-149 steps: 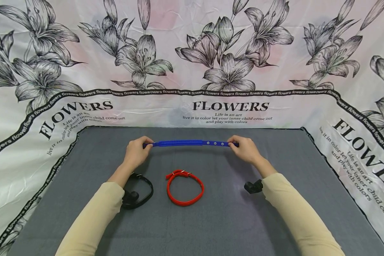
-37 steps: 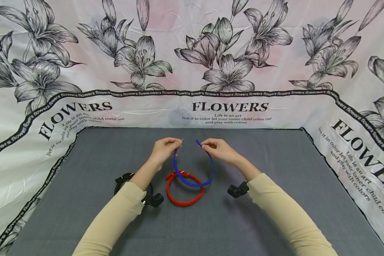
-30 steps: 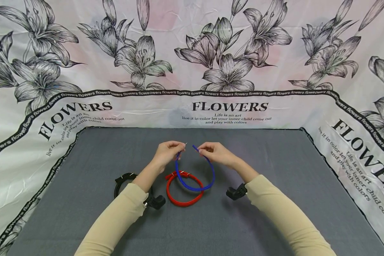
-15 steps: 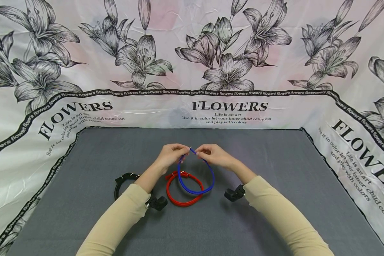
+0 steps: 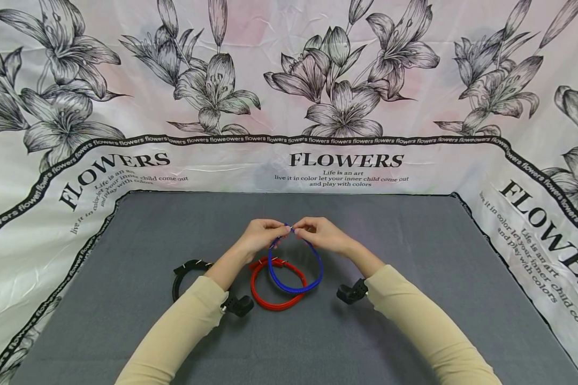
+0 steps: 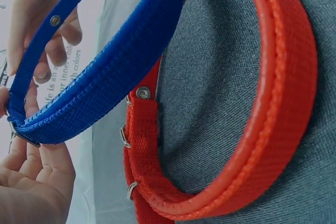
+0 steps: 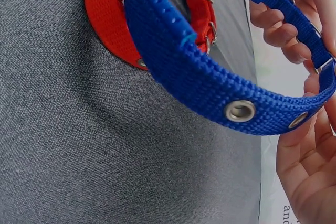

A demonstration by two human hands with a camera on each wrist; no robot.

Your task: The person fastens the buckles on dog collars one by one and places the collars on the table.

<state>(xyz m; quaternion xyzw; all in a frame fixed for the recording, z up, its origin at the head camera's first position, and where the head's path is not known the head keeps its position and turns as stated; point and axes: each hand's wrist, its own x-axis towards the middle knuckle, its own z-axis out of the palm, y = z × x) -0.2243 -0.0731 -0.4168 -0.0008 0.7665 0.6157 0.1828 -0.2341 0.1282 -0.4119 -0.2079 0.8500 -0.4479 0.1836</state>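
Observation:
A blue webbing pet collar [image 5: 291,289] hangs as a loop above the table, between both hands. My left hand [image 5: 261,233] pinches its buckle end, where metal fittings show in the right wrist view. With thumb and fingers, my right hand [image 5: 320,233] pinches the strap's tip end, right beside the left fingertips. The ends meet at the buckle; fingers partly hide how far the strap is through. Metal eyelets line the strap [image 7: 240,111]. Below the loop a red collar [image 5: 278,307], buckled into a ring, lies on the table, partly overlapped by the blue one in view.
A black collar [image 5: 175,286] lies on the grey tabletop [image 5: 289,347] at left, mostly covered by the left forearm. Black wrist cameras [image 5: 351,293] jut from both sleeves. A flower-printed cloth [image 5: 231,160] rises behind the table and along its sides.
The blue collar, earlier stretched straight between the hands, is now bent into a loop. Both hands have come together, and the strap tip has moved to the buckle. The red collar stays put.

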